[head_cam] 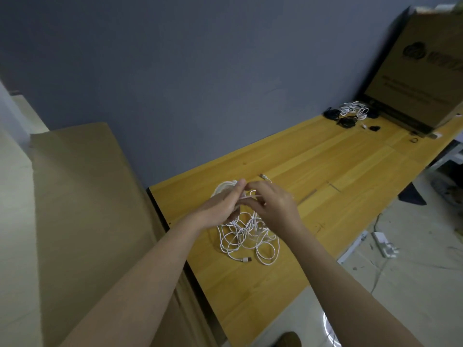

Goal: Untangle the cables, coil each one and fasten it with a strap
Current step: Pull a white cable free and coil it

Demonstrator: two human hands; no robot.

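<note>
Now both my hands over tangle on table: left hand and right hand pinching white strand. Cable light, limp, snag-prone; I'd grip near plug.

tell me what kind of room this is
Probably a makeshift workroom or storage room, not a tidy office: a long wooden table against a bare wall, large cardboard boxes on and beside it, and a power strip on a scuffed floor.

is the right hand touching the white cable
Touching. The head view shows the right hand with its fingers curled round a strand of the white cable, above the tangle on the table.
</note>
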